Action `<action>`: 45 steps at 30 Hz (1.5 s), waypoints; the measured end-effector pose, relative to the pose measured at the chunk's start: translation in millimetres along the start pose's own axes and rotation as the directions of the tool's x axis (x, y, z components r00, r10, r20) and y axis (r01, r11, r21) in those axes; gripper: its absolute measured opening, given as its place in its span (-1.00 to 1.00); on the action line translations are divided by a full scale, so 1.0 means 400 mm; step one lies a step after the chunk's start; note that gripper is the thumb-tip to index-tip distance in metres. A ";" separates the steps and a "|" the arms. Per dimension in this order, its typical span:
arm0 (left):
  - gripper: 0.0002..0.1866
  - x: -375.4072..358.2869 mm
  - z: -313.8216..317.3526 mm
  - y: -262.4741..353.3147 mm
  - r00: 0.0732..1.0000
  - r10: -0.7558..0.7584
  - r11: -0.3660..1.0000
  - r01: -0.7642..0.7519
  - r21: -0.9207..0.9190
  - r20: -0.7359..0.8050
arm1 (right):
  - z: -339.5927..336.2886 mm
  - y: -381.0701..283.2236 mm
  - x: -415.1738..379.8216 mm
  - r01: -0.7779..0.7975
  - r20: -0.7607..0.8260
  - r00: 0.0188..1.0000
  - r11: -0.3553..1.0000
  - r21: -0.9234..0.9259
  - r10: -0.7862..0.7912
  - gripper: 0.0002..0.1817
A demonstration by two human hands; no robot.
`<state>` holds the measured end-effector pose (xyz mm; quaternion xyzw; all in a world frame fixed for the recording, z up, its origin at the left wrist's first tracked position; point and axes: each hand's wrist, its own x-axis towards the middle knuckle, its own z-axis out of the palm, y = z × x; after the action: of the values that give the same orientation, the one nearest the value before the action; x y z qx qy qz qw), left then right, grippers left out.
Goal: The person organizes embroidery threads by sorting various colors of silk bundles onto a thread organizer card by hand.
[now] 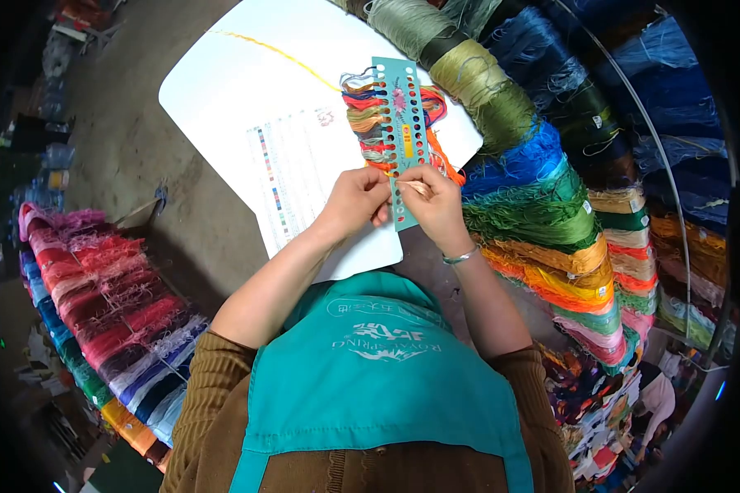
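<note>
Right grip: I have the right hand (437, 207) curled around a wisp of pale cream thread (417, 189), thumb and fingers gathered over the lower right edge of the long, flat teal card with punched sides (409, 103).
Left grip: The left hand (358, 201) has thumb and fingertips drawn together at the opposite edge; whether they pinch thread or card, I cannot tell at this size.
Facing hands: Meeting across the narrow strip, they probably steady it while the fingertips work close to the holes.
Card's place: It lies on the smooth white tabletop (197, 82), straight ahead of the body, presumably so both hands reach it equally.
Card's look: Round holes run down both long sides, with a pink flower motif and a small yellow label between them.
Card's fringe: Grey, orange, olive and red thread bundles (364, 123) hang from the left holes, kept apart by colour, I judge; looser red, blue and orange lengths (436, 107) spill out right.
Yellow strand: One thin yellow strand (275, 53) stretches from the card's left side toward the far edge.
Printed sheet: A white paper chart with coloured squares (296, 172) lies just left, likely readable while both hands are busy.
Racks: Green, blue and orange skeins (543, 214) stand right; pink and red skeins (99, 271) hang left.
</note>
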<state>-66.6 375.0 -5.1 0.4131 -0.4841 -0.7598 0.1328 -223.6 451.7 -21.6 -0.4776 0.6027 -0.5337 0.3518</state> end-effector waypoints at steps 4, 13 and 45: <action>-0.83 -0.028 -0.015 0.039 0.977 0.172 0.899 -0.103 0.425 -0.127 | -0.003 -0.010 0.012 -0.077 0.058 0.995 0.995 -0.062 0.081 -0.88; -0.77 -0.046 -0.097 0.027 0.992 -0.010 0.999 0.016 0.046 -0.128 | 0.002 -0.047 0.039 -0.112 0.129 0.977 0.927 -0.357 0.168 -0.76; -0.84 -0.065 -0.041 0.035 0.990 -0.086 0.945 0.115 -0.307 0.107 | 0.017 -0.068 0.049 -0.070 0.135 0.976 0.838 -0.541 0.168 -0.59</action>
<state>-40.6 373.5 16.5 0.3755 -0.3417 -0.8509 0.1349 -217.7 431.8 5.3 -0.5633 0.7221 -0.2779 0.2899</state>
